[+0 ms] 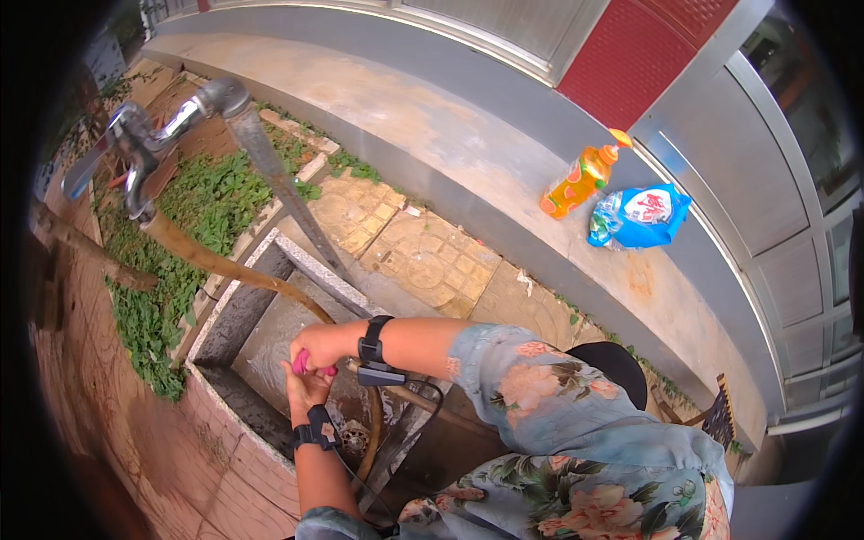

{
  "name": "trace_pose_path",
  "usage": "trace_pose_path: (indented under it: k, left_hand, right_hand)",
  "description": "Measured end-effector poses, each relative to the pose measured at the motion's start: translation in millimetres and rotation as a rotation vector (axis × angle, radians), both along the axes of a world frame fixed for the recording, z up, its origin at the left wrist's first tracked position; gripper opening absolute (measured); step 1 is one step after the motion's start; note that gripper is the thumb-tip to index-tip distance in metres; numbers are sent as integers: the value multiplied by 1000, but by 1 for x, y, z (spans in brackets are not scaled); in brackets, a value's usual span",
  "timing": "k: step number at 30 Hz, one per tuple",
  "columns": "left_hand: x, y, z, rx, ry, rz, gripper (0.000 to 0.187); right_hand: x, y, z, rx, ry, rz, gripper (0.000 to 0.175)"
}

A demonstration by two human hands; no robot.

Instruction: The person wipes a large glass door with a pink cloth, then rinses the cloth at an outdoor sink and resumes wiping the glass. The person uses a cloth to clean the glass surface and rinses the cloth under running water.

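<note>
Both hands meet over a stone-rimmed wash basin [233, 307], around a small, bunched pink item [302, 362] that looks like cloth. My right hand [319, 345] closes over its upper part, its fingers mostly hidden. From below, my left hand [309, 391] holds the lower side, with its thumb up against the pink item. Much of the item lies hidden between the hands. A yellowish hose [233, 268] runs from the metal tap [138, 145] into the basin, passing behind my right hand. Shallow water covers the basin floor near the drain strainer [354, 437].
On the concrete ledge [432, 142] stand an orange pump bottle [578, 182] and a blue plastic bag of detergent [641, 216]. A metal pipe [280, 175] rises behind the basin. A wooden handle [439, 408] crosses the basin's near side. Green plants [202, 196] grow beyond it.
</note>
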State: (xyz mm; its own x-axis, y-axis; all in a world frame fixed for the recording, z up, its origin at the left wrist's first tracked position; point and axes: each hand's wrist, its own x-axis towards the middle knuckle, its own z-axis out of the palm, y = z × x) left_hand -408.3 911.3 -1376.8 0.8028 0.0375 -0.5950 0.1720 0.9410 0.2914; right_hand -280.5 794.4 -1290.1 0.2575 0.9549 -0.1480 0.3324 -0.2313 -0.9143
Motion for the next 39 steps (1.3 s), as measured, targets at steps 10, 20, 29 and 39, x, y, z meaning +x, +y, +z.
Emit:
trace_pose_path:
  k: [10,20,29,39]
  left_hand:
    - [25,-17,22,275,15,91,49]
    - [26,-3,20,242,283,276,42]
    - [52,-58,31,311,125,230,38]
    - [39,-36,11,126,114,235,36]
  right_hand:
    - [-21,5,-2,225,-206,-347,20]
    - [-38,0,-9,38,134,-299,21]
    - [16,-9,0,-124,-238,-471,18]
    - [-16,-2,2,1,-182,-276,19]
